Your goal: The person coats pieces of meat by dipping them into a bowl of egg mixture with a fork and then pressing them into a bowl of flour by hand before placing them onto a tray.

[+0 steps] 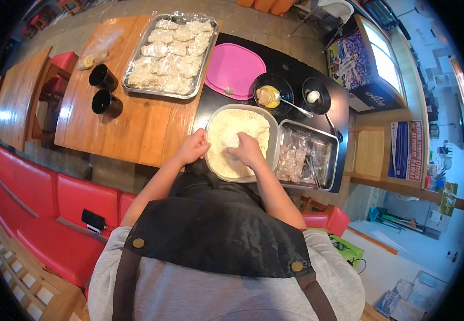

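Observation:
A pale square tub [272, 140] full of yellowish breadcrumbs [248, 120] stands in front of me. Inside it, my right hand [247, 151] has its fingers curled down on a pale, crumb-covered piece [232, 140], mostly buried. My left hand [194, 146] is closed at the tub's left rim, with nothing visible in it. To the right, a metal tray [328, 176] holds raw meat pieces [292, 160] and tongs. Behind the tub is a black bowl [287, 109] with beaten egg, a piece of meat and a spoon [298, 108].
A large metal tray [189, 95] of crumbed pieces [173, 51] sits back left. Near it are two black cups [107, 104], a plastic bag [99, 51] and a pink lid [236, 67]. A small black bowl [317, 95] with a white egg-like item stands right. Red seating [60, 241] lies left.

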Demonstrator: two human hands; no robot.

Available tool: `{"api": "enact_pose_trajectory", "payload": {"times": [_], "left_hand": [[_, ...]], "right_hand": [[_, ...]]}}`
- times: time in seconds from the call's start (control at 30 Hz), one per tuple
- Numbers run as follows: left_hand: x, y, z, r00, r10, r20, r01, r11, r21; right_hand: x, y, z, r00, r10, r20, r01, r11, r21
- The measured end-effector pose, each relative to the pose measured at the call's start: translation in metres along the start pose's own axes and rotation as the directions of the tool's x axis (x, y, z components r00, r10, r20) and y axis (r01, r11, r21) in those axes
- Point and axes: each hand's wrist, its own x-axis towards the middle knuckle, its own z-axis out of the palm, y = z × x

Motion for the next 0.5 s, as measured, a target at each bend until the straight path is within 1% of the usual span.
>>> {"api": "enact_pose_trajectory", "payload": {"times": [0.03, 0.07, 0.1, 0.13, 0.2, 0.23, 0.27, 0.33, 0.37, 0.43, 0.47, 0.5], "left_hand": [[-0.001, 0.001, 0.0, 1.0, -0.006, 0.001, 0.006, 1.0, 0.001], [-0.001, 0.003, -0.001, 1.0, -0.01, 0.0, 0.01, 1.0, 0.004], [-0.001, 0.005, -0.001, 1.0, -0.007, -0.008, 0.007, 1.0, 0.004], [-0.003, 0.007, 0.0, 1.0, 0.006, -0.018, -0.005, 0.999, 0.039], [-0.004, 0.008, -0.001, 0.999, 0.017, -0.037, -0.014, 0.997, 0.073], [-0.003, 0.008, -0.002, 0.999, 0.029, -0.031, -0.027, 0.998, 0.063], [-0.004, 0.007, -0.001, 0.999, 0.043, -0.022, -0.042, 0.998, 0.053], [-0.004, 0.007, -0.001, 0.999, 0.04, -0.025, -0.038, 0.997, 0.068], [-0.003, 0.008, -0.001, 0.999, 0.033, -0.02, -0.031, 0.996, 0.082], [-0.002, 0.01, -0.001, 0.998, 0.045, -0.04, -0.04, 0.993, 0.107], [-0.004, 0.009, 0.001, 0.997, 0.041, -0.062, -0.034, 0.992, 0.123], [-0.005, 0.008, 0.001, 0.997, 0.036, -0.062, -0.028, 0.992, 0.12]], "right_hand": [[0.004, -0.001, 0.002, 0.982, -0.132, -0.135, 0.127, 0.991, -0.05], [0.008, -0.003, 0.003, 0.927, -0.27, -0.26, 0.248, 0.962, -0.117], [0.015, -0.005, 0.006, 0.885, -0.325, -0.334, 0.294, 0.945, -0.139], [0.026, -0.003, 0.012, 0.883, -0.333, -0.33, 0.303, 0.942, -0.142], [0.048, 0.002, 0.03, 0.94, -0.304, -0.153, 0.305, 0.952, -0.012], [0.055, 0.003, 0.042, 0.917, -0.349, -0.192, 0.346, 0.937, -0.049], [0.061, 0.008, 0.045, 0.918, -0.349, -0.19, 0.346, 0.937, -0.049], [0.067, 0.001, 0.038, 0.956, -0.289, -0.045, 0.286, 0.956, -0.059], [0.067, 0.001, 0.033, 0.956, -0.288, -0.049, 0.285, 0.957, -0.058], [0.066, -0.004, 0.009, 0.972, -0.231, 0.05, 0.235, 0.967, -0.097], [0.063, -0.006, 0.001, 0.971, -0.234, 0.051, 0.238, 0.966, -0.1], [0.056, -0.007, -0.004, 0.947, -0.306, -0.101, 0.275, 0.932, -0.237]]}}
